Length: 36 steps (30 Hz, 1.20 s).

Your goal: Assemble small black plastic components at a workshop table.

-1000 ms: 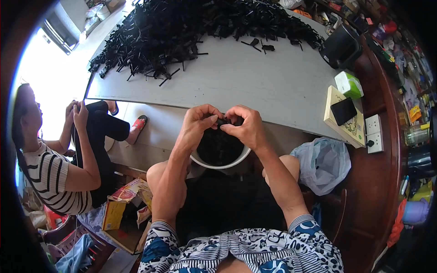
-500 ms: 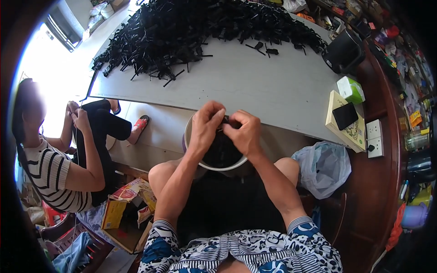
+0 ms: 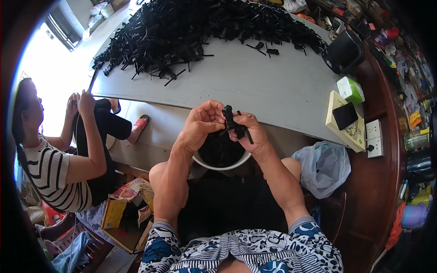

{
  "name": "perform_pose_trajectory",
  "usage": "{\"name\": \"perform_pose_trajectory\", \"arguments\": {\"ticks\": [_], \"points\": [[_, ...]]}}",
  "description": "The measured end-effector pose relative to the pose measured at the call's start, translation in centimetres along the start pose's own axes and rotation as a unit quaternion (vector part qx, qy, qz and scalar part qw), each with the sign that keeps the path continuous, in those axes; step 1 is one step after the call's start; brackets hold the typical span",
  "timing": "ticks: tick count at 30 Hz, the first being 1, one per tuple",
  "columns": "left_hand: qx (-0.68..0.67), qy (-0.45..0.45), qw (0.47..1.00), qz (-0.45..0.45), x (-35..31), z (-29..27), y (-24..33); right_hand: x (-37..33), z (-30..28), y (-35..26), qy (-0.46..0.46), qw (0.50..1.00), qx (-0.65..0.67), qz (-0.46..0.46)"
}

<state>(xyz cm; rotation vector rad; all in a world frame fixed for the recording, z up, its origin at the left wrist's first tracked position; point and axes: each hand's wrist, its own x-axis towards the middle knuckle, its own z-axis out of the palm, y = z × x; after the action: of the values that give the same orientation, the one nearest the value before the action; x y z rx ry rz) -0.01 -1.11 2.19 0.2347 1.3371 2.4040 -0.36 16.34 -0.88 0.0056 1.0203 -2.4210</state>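
Holding one small black plastic piece (image 3: 233, 123) between both hands above white bowl (image 3: 221, 160) on lap. Left hand (image 3: 201, 123) curled, fingers pinching piece's upper end; right hand (image 3: 251, 133) closed round lower part. One big heap of black pieces (image 3: 200, 27) on grey table (image 3: 255, 86). One person in striped shirt (image 3: 50, 168) seated left.

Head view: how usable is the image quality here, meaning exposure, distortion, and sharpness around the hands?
Head view: the upper left by the window is blown out to white; the table edge bows from fisheye distortion and the corners go black. Left hand and right hand are evenly lit and fairly sharp, holding a small black plastic part over a white bowl; the black pile loses detail.
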Motion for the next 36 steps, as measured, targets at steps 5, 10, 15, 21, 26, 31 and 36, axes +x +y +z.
{"name": "perform_pose_trajectory", "arguments": {"ticks": [5, 10, 15, 21, 26, 31, 36], "points": [[0.018, 0.007, 1.000, -0.010, -0.2, -0.6, 0.1, 0.3, -0.2, 1.0, 0.007, 0.997, 0.067, 0.027], [0.048, -0.005, 0.999, 0.001, -0.4, -0.4, 0.4, 0.2, -0.2, 1.1, 0.008, 0.997, 0.067, 0.028], [0.048, -0.005, 0.999, -0.001, -0.7, -0.1, 0.8, 0.3, -0.3, 1.2, 0.002, 0.997, 0.059, 0.040], [0.021, 0.103, 0.994, 0.002, 0.1, -0.2, -1.5, 0.0, 1.0, 2.0, 0.041, 0.999, 0.001, -0.007], [0.008, 0.116, 0.992, -0.043, 0.2, -1.0, -1.5, 0.0, 1.0, 2.5, 0.064, 0.979, -0.181, -0.065], [0.088, 0.068, 0.994, -0.015, -0.2, -0.9, 0.1, -0.6, 2.2, -0.6, 0.050, 0.937, -0.306, -0.164], [0.125, 0.059, 0.990, -0.024, -0.4, -0.6, -0.3, -0.3, 2.1, 0.0, -0.010, 0.887, -0.414, -0.203]]}}
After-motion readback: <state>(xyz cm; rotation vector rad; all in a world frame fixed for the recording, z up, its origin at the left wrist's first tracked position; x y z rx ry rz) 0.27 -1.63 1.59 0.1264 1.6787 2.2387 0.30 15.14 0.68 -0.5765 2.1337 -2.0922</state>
